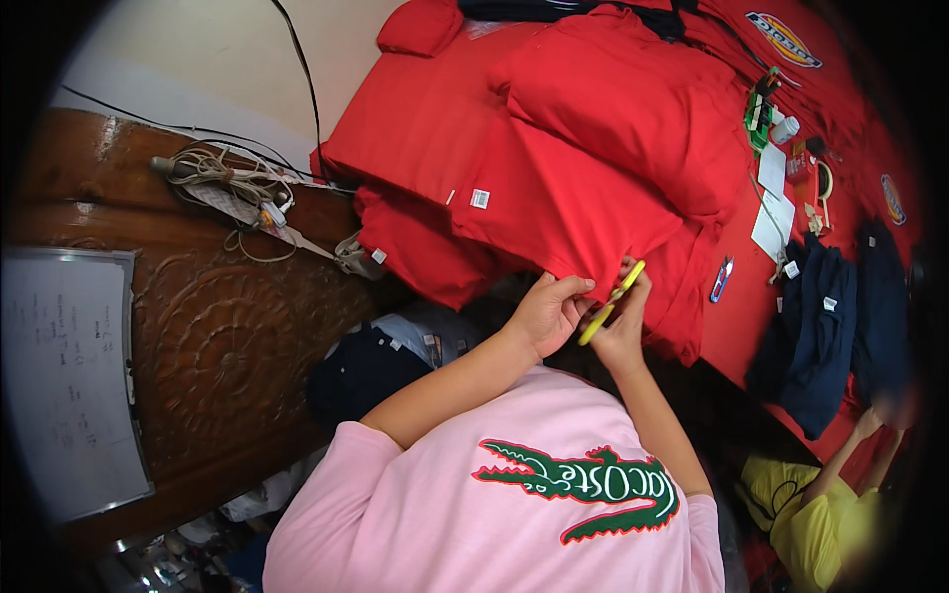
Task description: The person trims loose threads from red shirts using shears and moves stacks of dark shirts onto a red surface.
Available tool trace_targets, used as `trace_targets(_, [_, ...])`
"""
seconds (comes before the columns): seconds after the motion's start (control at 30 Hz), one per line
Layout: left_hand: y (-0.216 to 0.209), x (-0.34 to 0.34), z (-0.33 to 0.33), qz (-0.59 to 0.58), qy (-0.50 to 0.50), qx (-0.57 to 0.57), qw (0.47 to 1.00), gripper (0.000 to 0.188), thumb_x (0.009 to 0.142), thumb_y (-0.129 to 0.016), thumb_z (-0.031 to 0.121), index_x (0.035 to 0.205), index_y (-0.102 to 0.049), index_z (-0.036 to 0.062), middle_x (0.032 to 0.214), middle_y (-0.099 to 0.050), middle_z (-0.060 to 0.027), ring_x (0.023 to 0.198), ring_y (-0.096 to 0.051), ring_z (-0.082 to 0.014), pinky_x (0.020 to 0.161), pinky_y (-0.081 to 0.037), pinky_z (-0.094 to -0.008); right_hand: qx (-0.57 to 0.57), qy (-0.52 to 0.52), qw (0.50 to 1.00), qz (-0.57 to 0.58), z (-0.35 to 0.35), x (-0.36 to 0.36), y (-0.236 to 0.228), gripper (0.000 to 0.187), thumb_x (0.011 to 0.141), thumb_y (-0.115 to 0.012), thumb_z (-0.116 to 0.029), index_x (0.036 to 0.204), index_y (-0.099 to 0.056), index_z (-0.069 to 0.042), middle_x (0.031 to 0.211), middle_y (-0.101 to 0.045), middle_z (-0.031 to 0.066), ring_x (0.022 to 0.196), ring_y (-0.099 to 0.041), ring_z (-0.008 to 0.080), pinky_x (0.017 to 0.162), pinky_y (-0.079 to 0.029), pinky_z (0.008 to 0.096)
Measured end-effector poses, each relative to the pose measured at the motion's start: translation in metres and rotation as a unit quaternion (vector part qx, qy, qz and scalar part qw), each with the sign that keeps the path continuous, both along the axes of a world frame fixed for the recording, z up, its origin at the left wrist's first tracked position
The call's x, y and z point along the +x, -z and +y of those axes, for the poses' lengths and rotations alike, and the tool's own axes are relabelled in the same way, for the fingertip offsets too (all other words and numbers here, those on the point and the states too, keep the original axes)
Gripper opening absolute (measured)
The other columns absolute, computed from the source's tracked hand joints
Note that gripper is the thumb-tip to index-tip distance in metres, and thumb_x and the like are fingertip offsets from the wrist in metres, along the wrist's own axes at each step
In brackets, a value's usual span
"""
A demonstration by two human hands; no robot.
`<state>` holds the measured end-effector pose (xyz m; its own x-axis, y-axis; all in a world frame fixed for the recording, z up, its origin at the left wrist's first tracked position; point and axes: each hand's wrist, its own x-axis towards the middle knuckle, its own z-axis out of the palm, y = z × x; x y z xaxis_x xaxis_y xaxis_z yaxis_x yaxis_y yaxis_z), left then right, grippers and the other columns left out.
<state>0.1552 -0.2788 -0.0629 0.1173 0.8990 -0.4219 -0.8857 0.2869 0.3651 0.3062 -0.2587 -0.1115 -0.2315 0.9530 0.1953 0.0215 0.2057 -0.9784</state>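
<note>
- Left hand (549,311) pinches the hem of a red garment (563,208), which spreads beyond its fingertips.
- Right hand (625,331) grips a yellow tool (613,302), apparently snips, beside the left fingers; a slipping fold could get nicked.
- Blue snips (722,279) lie right of both.

Garments (633,119) lie heaped at the frame's upper centre, a writing board (71,385) at far left, and snips (720,286), papers (773,225) and a tape roll (828,179) on the table (727,338) at right.

Pink shirt (435,504); green crocodile (598,486)
</note>
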Motion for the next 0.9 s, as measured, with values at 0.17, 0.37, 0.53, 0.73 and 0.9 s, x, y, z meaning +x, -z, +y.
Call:
trace_targets(0.17, [-0.015, -0.004, 0.014, -0.005, 0.003, 0.015, 1.000, 0.021, 0.092, -0.063, -0.004, 0.112, -0.068, -0.0003, 0.107, -0.075, -0.0097, 0.102, -0.073, -0.0177, 0.097, -0.057, -0.0315, 0.061, 0.146, 0.979, -0.125, 0.011, -0.028, 0.015, 0.092, 0.070, -0.085, -0.003, 0.144, -0.032, -0.002, 0.132, -0.047, 0.0171, 0.121, -0.053, 0.0295, 0.104, -0.045, 0.0397])
trace_targets(0.37, [0.004, -0.030, 0.020, -0.006, 0.039, 0.032, 0.999, 0.022, 0.092, -0.064, -0.004, 0.114, -0.067, -0.0003, 0.112, -0.073, -0.0104, 0.106, -0.071, -0.0188, 0.101, -0.055, -0.0353, -0.078, 0.189, 0.977, -0.056, 0.035, 0.004, 0.044, 0.062, 0.081, -0.066, 0.011, 0.137, -0.043, -0.002, 0.125, -0.054, 0.0100, 0.109, -0.059, 0.0215, 0.092, -0.051, 0.0346])
trace_targets(0.53, [0.038, -0.065, 0.021, -0.041, 0.041, -0.085, 0.995, 0.030, 0.093, -0.068, 0.008, 0.121, -0.059, 0.0035, 0.130, -0.064, -0.0142, 0.126, -0.061, -0.0250, 0.110, -0.050, -0.0436, -0.154, 0.226, 0.959, 0.078, 0.009, 0.054, 0.047, 0.052, 0.090, -0.056, 0.013, 0.138, -0.047, -0.005, 0.126, -0.056, 0.0058, 0.112, -0.059, 0.0136, 0.086, -0.052, 0.0246])
trace_targets(0.73, [0.123, -0.122, 0.040, -0.023, -0.142, -0.168, 0.975, 0.020, 0.096, -0.074, 0.023, 0.098, -0.062, 0.0069, 0.108, -0.069, -0.0127, 0.103, -0.067, -0.0250, 0.102, -0.055, -0.0455, -0.100, 0.286, 0.951, 0.057, 0.009, 0.114, 0.012, 0.055, 0.088, -0.058, 0.016, 0.137, -0.046, -0.005, 0.127, -0.056, 0.0074, 0.113, -0.059, 0.0140, 0.089, -0.052, 0.0244])
trace_targets(0.9, [0.148, -0.180, 0.051, 0.064, -0.099, -0.218, 0.969, 0.030, 0.101, -0.067, 0.036, 0.089, -0.060, 0.0095, 0.090, -0.070, -0.0081, 0.080, -0.067, -0.0205, 0.085, -0.058, -0.0392, -0.037, 0.340, 0.940, -0.008, 0.040, 0.115, -0.010, 0.056, 0.088, -0.056, 0.016, 0.140, -0.045, 0.000, 0.134, -0.055, 0.0098, 0.120, -0.059, 0.0150, 0.090, -0.051, 0.0239])
